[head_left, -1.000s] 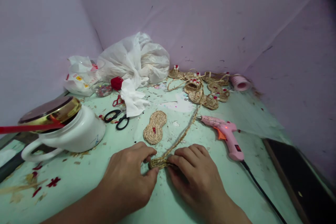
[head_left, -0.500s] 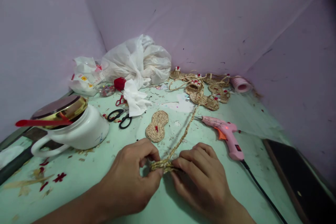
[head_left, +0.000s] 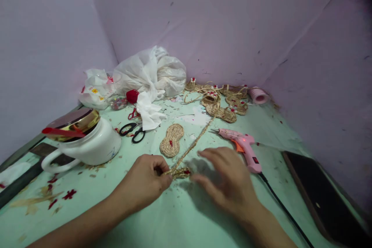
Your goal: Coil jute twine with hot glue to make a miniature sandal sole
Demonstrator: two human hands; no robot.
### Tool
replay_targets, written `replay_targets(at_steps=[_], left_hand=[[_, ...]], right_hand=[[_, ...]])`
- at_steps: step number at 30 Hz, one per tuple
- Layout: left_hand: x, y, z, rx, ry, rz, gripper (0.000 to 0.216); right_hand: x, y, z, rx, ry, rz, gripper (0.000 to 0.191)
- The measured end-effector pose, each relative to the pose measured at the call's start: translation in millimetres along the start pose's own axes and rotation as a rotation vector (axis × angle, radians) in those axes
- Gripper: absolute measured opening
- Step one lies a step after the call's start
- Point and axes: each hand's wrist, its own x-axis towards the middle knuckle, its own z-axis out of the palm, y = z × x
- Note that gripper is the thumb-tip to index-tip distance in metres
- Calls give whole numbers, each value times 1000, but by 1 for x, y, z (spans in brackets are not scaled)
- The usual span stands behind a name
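My left hand pinches one end of a small coil of braided straw cord, which has a dark red bit at its right end. From the pinch a loose length of the braid runs up and away to the pile at the back. My right hand is open just right of the coil, thumb and fingers apart, holding nothing. Behind the hands a finished-looking figure-eight straw sole lies flat with a red mark on it. To the right rests a pink hot glue gun, its small light glowing.
At the back lie several straw pieces with red and white beads, beside a pink ribbon roll. A white mug, black scissors, tissue and plastic bag stand left. A dark phone-like slab lies right.
My right hand has let go of the straw coil and opened, moving a little to the right. My left hand keeps its pinch and has shifted slightly left. The view has tilted slightly.
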Motion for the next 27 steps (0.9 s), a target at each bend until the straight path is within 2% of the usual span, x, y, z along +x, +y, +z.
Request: replay_targets(at_steps=[1, 3, 5, 7, 10, 14, 17, 21, 25, 27], left_hand=[[0, 0, -1, 24, -3, 0, 12], [-2, 1, -4, 41, -25, 4, 12], [-4, 2, -6, 46, -21, 21, 13], [-5, 4, -9, 65, 6, 37, 13], [-7, 6, -10, 114, 62, 56, 14], [-7, 4, -12, 136, 82, 76, 15], [-6, 4, -14, 156, 91, 80, 15], [-3, 5, -18, 175, 108, 63, 16], [0, 3, -22, 226, 117, 73, 19], [3, 0, -22, 250, 106, 91, 19]], right_hand=[[2, 8, -10, -91, 67, 117, 31], [7, 27, -32, -328, 115, 494, 38], [10, 44, -49, -476, -66, 857, 52], [11, 57, -58, -439, -250, 1030, 57], [13, 65, -56, -268, -357, 1085, 42], [15, 72, -48, -177, -346, 1121, 34], [14, 80, -48, -131, -346, 1118, 33], [9, 87, -51, 22, -338, 1111, 22], [2, 82, -60, 179, -341, 1135, 15], [-4, 75, -69, 344, -304, 1175, 15]])
